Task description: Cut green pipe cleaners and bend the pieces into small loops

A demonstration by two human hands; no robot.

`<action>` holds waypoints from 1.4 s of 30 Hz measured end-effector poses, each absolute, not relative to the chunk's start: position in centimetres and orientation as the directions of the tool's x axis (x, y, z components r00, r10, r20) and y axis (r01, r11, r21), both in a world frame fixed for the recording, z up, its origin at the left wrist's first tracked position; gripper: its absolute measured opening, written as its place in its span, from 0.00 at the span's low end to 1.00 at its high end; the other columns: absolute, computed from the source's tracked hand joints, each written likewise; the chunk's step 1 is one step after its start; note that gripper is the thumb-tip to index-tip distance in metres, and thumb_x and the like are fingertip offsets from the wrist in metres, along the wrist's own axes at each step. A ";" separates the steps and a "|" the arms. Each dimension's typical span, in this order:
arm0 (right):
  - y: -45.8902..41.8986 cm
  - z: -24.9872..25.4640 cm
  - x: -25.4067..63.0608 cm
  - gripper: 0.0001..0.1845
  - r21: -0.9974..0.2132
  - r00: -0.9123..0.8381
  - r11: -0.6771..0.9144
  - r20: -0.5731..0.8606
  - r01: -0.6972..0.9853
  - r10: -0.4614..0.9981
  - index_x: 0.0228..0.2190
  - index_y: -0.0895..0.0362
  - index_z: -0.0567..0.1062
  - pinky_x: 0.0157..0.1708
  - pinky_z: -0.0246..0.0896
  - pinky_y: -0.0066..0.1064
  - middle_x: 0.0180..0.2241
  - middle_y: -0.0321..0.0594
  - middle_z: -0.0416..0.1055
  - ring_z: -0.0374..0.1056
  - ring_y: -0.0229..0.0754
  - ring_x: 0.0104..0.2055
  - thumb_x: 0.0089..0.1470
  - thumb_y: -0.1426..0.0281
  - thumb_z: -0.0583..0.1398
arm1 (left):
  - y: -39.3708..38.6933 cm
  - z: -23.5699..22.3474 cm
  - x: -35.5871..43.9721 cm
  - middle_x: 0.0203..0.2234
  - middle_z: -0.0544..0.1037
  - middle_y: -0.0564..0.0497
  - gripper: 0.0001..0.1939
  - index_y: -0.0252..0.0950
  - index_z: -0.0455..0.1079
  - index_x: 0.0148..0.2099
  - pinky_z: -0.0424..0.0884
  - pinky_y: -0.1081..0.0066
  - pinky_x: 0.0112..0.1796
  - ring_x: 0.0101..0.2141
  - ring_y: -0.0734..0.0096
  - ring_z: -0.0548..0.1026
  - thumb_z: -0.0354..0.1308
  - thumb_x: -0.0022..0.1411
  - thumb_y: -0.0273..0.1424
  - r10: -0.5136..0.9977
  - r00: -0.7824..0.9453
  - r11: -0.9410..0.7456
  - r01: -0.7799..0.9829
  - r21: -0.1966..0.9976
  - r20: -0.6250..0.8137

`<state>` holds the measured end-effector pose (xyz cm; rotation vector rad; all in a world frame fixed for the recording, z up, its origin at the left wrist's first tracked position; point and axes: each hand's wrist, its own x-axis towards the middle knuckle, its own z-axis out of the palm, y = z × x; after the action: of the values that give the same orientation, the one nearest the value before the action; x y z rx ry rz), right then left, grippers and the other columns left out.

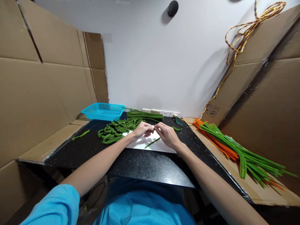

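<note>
Over a white sheet (138,144) on the black table, my two hands meet at their fingertips. My left hand (143,128) is closed in a pinch; whatever sits between its fingers is hidden. From beneath my right hand (167,134), also pinching, a straight green pipe cleaner (152,143) slants down to the left over the sheet. Its upper part is covered by the fingers. Close to my left hand lies a pile of looped, bent green pipe cleaners (112,132). Behind both hands rests a bundle of straight dark green pipe cleaners (144,115).
A blue plastic basket (103,117) stands at the back left. One light green strip (81,135) lies at left. Bright green stems (248,153) and orange stems (222,148) lie on cardboard at right. Cardboard walls flank the table, and a twisted cable (231,67) hangs at right.
</note>
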<state>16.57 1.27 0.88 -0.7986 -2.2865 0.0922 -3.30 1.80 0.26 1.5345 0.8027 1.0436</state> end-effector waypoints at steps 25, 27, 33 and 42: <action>1.2 0.8 15.0 0.25 -0.939 -0.424 0.339 0.334 -0.066 0.842 0.25 0.55 0.68 0.18 0.39 0.27 0.16 0.27 0.50 0.44 0.31 0.18 0.53 0.48 0.65 | 0.4 1.4 -2.8 0.22 0.72 0.51 0.15 0.30 0.76 0.33 0.59 0.74 0.25 0.23 0.77 0.66 0.62 0.61 0.39 0.827 0.297 -0.527 0.116 0.842 0.477; 1.1 0.7 14.7 0.25 -0.944 -0.417 0.319 0.323 -0.082 0.849 0.24 0.55 0.68 0.19 0.39 0.26 0.16 0.27 0.51 0.45 0.31 0.18 0.52 0.48 0.66 | 0.1 1.4 -2.8 0.25 0.75 0.49 0.12 0.31 0.76 0.33 0.61 0.73 0.27 0.25 0.76 0.67 0.60 0.63 0.35 0.773 0.277 -0.631 0.239 0.738 0.571; 1.3 1.0 15.1 0.22 -0.976 -0.480 0.132 0.201 -0.173 0.854 0.22 0.57 0.68 0.18 0.34 0.25 0.18 0.27 0.51 0.40 0.27 0.18 0.49 0.55 0.68 | -0.5 1.2 -2.8 0.27 0.74 0.48 0.12 0.33 0.76 0.35 0.64 0.71 0.31 0.27 0.73 0.67 0.53 0.67 0.30 0.605 0.382 -0.763 0.530 0.371 0.699; 1.8 1.9 16.2 0.20 -0.983 -0.570 -0.118 -0.017 -0.141 0.822 0.21 0.56 0.62 0.16 0.28 0.24 0.17 0.24 0.48 0.34 0.26 0.18 0.47 0.63 0.68 | -0.3 0.9 -3.1 0.31 0.73 0.45 0.13 0.33 0.75 0.42 0.67 0.68 0.37 0.33 0.66 0.71 0.48 0.69 0.27 0.439 0.647 -0.814 0.580 -0.029 0.624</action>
<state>16.17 1.80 1.89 -0.7815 -1.4577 1.7698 -3.11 -0.26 0.88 3.0534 0.9602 1.0538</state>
